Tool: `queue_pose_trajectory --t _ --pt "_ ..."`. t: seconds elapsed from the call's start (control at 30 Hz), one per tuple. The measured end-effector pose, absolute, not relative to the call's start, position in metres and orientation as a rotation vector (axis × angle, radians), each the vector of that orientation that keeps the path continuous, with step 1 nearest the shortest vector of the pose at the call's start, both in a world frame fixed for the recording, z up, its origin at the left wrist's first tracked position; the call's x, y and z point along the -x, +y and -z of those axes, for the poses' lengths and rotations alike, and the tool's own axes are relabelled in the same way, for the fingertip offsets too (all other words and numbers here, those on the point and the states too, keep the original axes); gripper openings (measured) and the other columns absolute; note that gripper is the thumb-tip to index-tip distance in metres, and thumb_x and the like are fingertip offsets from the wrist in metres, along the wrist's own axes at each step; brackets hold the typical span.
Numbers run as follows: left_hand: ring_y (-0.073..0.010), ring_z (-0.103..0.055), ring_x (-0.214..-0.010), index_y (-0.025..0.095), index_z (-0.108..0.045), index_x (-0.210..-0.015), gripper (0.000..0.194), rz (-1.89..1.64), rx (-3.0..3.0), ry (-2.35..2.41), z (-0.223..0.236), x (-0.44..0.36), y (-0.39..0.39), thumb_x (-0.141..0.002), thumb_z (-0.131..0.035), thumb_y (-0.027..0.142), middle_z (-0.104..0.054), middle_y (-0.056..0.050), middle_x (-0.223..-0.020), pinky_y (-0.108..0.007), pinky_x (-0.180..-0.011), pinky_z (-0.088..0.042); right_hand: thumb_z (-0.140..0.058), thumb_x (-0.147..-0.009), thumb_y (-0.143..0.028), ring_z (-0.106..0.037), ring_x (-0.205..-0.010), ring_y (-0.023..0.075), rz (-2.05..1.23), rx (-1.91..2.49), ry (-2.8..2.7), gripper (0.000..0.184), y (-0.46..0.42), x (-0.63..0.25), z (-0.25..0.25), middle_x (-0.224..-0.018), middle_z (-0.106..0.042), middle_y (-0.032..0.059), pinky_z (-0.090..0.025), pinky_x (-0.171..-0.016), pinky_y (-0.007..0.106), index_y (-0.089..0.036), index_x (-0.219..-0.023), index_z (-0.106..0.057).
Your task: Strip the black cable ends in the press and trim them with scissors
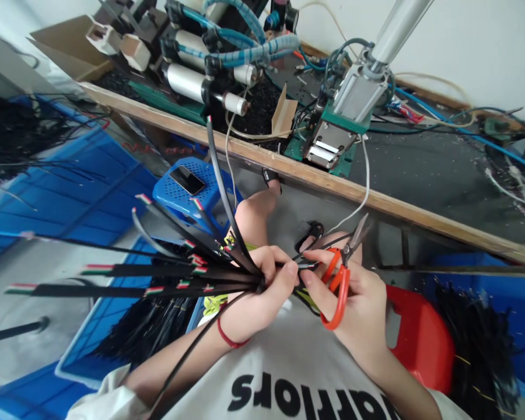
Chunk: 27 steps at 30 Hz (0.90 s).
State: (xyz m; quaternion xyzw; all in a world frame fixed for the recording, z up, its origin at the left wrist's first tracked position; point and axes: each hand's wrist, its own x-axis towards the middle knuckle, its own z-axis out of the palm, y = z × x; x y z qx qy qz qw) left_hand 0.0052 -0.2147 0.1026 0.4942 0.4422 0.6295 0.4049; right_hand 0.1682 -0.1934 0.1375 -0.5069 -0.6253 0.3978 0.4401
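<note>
Head view, left hand: the left hand (273, 279) is curled around a gathered bunch of black cables (231, 279), thumb tip pressed against the index finger.
Cables: fanned out toward the left, above the lap and short of the bench's front edge; many ends show red, white and green cores. One strand hangs down past the wrist, which wears a red band (233, 337).
Right hand: the right hand (354, 300) carries orange-handled scissors (345, 274) in its fingers, while thumb and index fingertip are narrowed at a cable end beside the left thumb.
Scissors: blades point up and away, toward the bench's front edge; cannot tell whether they are fully together.
Bench: wooden front edge (254, 154); silver press (361, 87) on a green base just beside that edge, air cylinders (188, 81) farther left, cardboard box (65, 49) at the left end.
Blue stool: the blue stool (166, 189) carries a phone (187, 179) near the middle of its seat.
Crates: blue crate (61, 186) at left with black strands; lower crate (67, 356) holds more.
Right side: red stool (424, 344), with bundled black strands (481, 350) beside it.
</note>
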Motion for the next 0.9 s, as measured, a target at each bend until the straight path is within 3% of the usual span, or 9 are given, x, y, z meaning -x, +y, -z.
queue_pose_trajectory --t 0.3,0.57,0.67,0.77,0.9 --pt "-0.0111 -0.058 -0.056 0.022 -0.035 -0.073 0.050 -1.542 -1.261 1.093 -0.101 -0.004 -0.216 -0.105 -0.072 0.015 -0.069 0.005 -0.072 -0.027 -0.056 -0.046 -0.078 -0.099 -0.020 -0.062 -0.044 0.0087 -0.877 1.199 -1.753 0.010 -0.198 -0.178 -0.136 -0.057 -0.069 -0.0086 -0.052 -0.047 0.016 -0.024 -0.091 -0.084" --pt "-0.0129 -0.059 -0.057 0.023 -0.037 -0.070 0.056 -1.538 -1.192 1.105 -0.098 -0.003 -0.220 -0.109 -0.077 0.031 -0.071 0.003 -0.071 -0.030 -0.057 -0.048 -0.074 -0.093 -0.019 -0.065 -0.048 0.0133 -0.943 1.195 -1.672 0.017 -0.189 -0.178 -0.140 -0.058 -0.072 -0.0033 -0.054 -0.050 0.024 -0.024 -0.079 -0.082" --pt "-0.0144 -0.065 -0.059 0.024 -0.039 -0.070 0.058 -1.558 -1.128 1.076 -0.096 -0.003 -0.221 -0.111 -0.078 0.039 -0.076 0.000 -0.075 -0.031 -0.056 -0.051 -0.076 -0.097 -0.026 -0.064 -0.047 0.0140 -1.119 1.229 -1.540 0.019 -0.194 -0.182 -0.136 -0.056 -0.070 -0.0027 -0.053 -0.051 0.025 -0.024 -0.079 -0.079" --pt "-0.0174 -0.072 -0.067 0.025 -0.040 -0.072 0.057 -1.548 -1.105 1.085 -0.093 -0.004 -0.222 -0.112 -0.076 0.044 -0.079 -0.002 -0.079 -0.033 -0.059 -0.055 -0.076 -0.105 -0.042 -0.061 -0.047 0.0138 -1.470 1.204 -1.475 0.038 -0.201 -0.185 -0.131 -0.055 -0.069 -0.0005 -0.047 -0.048 0.025 -0.023 -0.073 -0.074" --pt "-0.0176 -0.073 -0.070 0.026 -0.040 -0.074 0.055 -1.567 -1.057 1.074 -0.091 -0.004 -0.224 -0.113 -0.076 0.042 -0.080 -0.002 -0.083 -0.033 -0.062 -0.058 -0.078 -0.105 -0.060 -0.052 -0.047 0.0122 -1.804 1.160 -1.465 0.055 -0.208 -0.186 -0.126 -0.056 -0.067 0.0016 -0.038 -0.047 0.025 -0.021 -0.068 -0.067"
